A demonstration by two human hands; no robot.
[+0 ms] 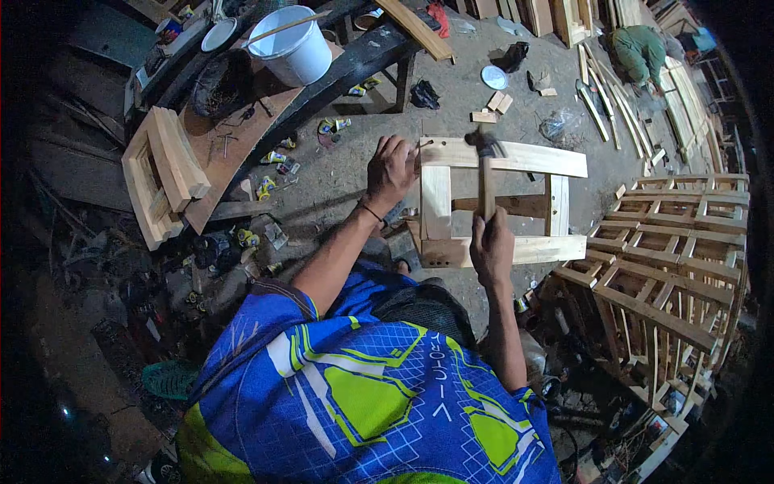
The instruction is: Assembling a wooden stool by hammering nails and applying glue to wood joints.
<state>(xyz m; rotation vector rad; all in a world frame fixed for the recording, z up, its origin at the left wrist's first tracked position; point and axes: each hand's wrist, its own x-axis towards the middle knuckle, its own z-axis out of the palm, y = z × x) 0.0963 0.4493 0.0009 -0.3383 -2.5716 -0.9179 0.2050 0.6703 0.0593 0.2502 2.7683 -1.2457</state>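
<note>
Wooden frame (436, 202) is lying in front of the person, right of the view's middle, with its two long rails running from left to right; what is supporting it from below, I cannot tell. The right hand (493, 250) is clamping around the handle of a wooden-handled hammer (487, 181), whose blurred head is showing over the upper rail (532, 159). The left hand (391, 173) is keeping its fingers bent just beside the left end of this rail; whether they are pinching something small or touching the wood, I cannot tell.

The step in hand seems to be hammering on the upper rail. For doing it well, the right hand should be gripping low on the handle, letting the weight of the head do the work, and the face should be landing flat. The left fingers should be staying out of the striking line, and the frame should be sitting firmly, so that the joints are not loosening.

Counting now: one hammer is showing, and one frame is lying under it, which is having two long rails and two short crosspieces. One white bucket (292, 47) is standing on the bench, with one stick lying across its top. Three small wood blocks (494, 102) are lying on the floor near one white round lid (494, 77). One co-worker (637, 52) in green is bending at the upper right. More frames (669, 266) are standing piled at the right, overlapping too much for sure counting.
</note>
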